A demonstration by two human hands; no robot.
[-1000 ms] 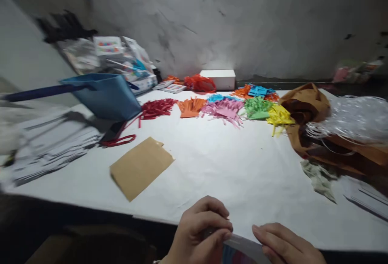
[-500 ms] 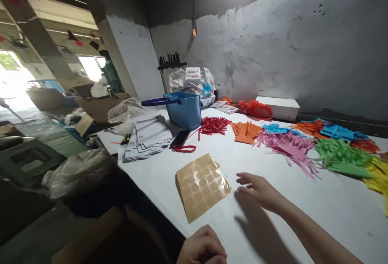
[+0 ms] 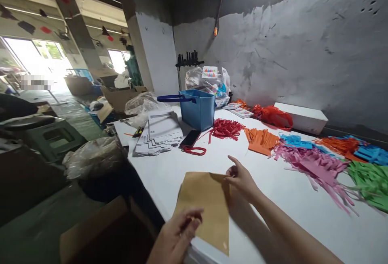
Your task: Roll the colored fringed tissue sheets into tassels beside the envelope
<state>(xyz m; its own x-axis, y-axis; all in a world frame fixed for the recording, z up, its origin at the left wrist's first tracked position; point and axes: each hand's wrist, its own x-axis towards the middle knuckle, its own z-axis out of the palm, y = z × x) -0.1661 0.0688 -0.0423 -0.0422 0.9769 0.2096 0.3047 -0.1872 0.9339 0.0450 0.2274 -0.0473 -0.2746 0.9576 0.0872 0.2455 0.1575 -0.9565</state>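
Observation:
A brown paper sheet lies over the near part of the white table, its visible face plain. My right hand pinches its upper right corner between thumb and curled fingers, the index finger pointing away. At the sheet's lower left, my left hand hovers over or touches the edge; its fingers are bent, with a gap between them and the thumb. Something pale and glossy shows below the sheet, too little seen to name.
Beyond the sheet are a phone with a red strap, a paper stack and a blue bag. Fringed tassels in red, orange, pink and green spread rightward. The table's left edge drops to boxes.
The sheet showed round clear stickers before; now a plain brown face shows. My right hand has moved from beside it to grip its corner. My left hand has loosened from a fist. The view has turned left.

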